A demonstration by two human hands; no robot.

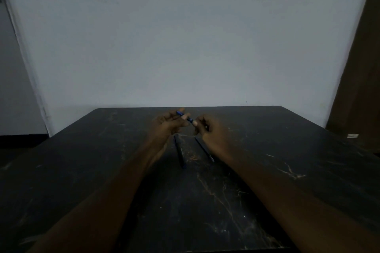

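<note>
Partly hidden (dim light), blue pen piece (188, 119)

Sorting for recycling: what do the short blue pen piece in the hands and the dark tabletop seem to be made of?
The short blue pen piece, pinched between left hand and right hand, looks like smooth moulded plastic: saturated, even colour. The dark tabletop looks like matt black laminate or painted board: pale scratches expose a lighter layer. Dim light leaves both uncertain.

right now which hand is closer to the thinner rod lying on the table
Right. The right hand sits by the thinner rod's far end; the left hand is beyond the thicker barrel, farther off. Both pinch the blue piece.
</note>
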